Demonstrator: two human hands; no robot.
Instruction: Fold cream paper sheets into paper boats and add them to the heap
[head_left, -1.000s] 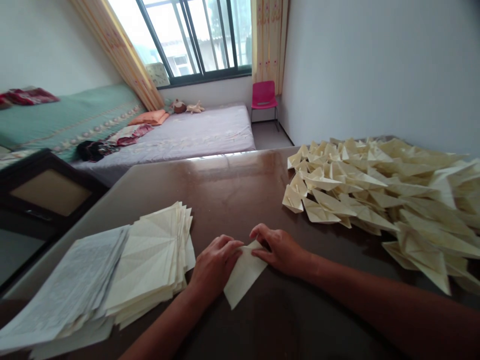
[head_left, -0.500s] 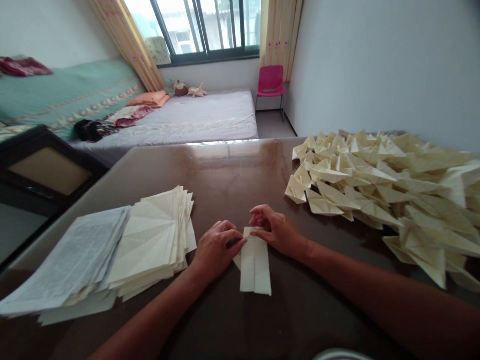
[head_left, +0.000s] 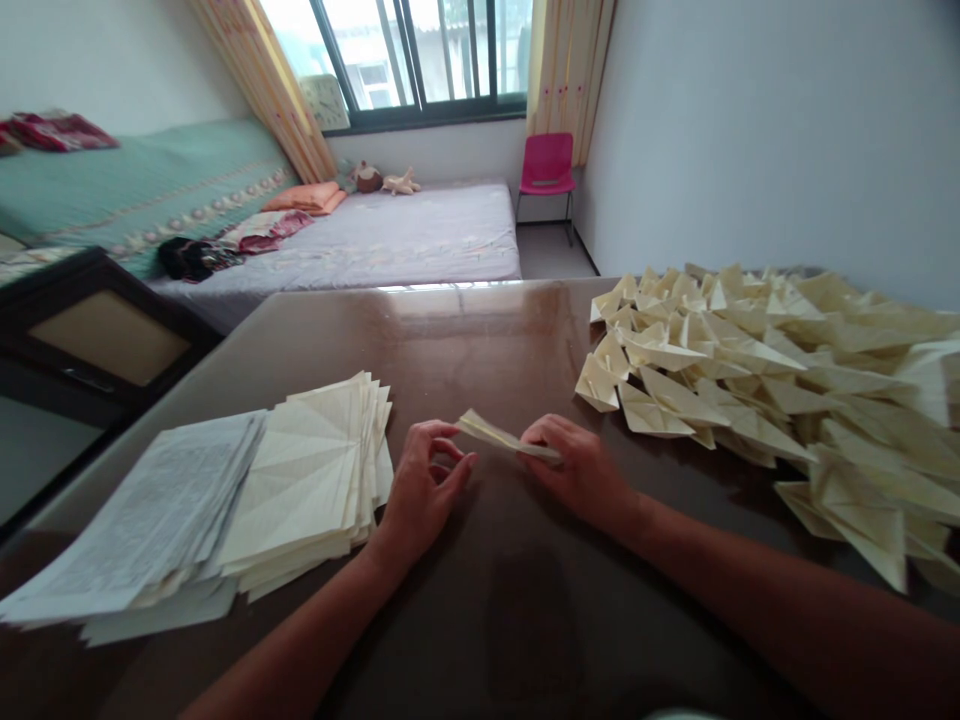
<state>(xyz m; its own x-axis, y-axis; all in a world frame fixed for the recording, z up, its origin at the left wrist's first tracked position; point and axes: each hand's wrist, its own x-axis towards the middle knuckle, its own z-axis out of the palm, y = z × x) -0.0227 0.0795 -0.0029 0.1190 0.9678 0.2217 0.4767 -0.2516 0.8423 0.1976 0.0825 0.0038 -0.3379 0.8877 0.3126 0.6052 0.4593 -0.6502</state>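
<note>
Right hand (head_left: 581, 465): thumb and fingers pinch one end of a narrow folded paper (head_left: 491, 430), lifted above the table midway between stacks and pile. Left hand (head_left: 427, 485): thumb and fingers spread; the index tip is at the paper's far end — contact or a slight gap, cannot tell. Presumably the one-sided pinch leaves the other end free for handling.

Beyond the left forearm, creased cream sheets (head_left: 300, 480) lie stacked, partly overlapping printed sheets (head_left: 165, 510); both probably sit there for easy reach by the left hand. On the right, a broad heap of folded pointed pieces (head_left: 735, 370) spreads toward the wall, likely set aside to leave the middle free.

Surface: dark brown table (head_left: 465, 350), glossy, reflecting window light.

Room: dark cabinet (head_left: 112, 340) off the table's left edge. Beyond the table, a bed (head_left: 450, 235) with pale lilac cover; pink chair (head_left: 547, 165) in the corner. Farthest — a dark-framed window (head_left: 450, 60) between patterned yellow curtains (head_left: 566, 75), with a square clock (head_left: 325, 102) by its lower left corner.
</note>
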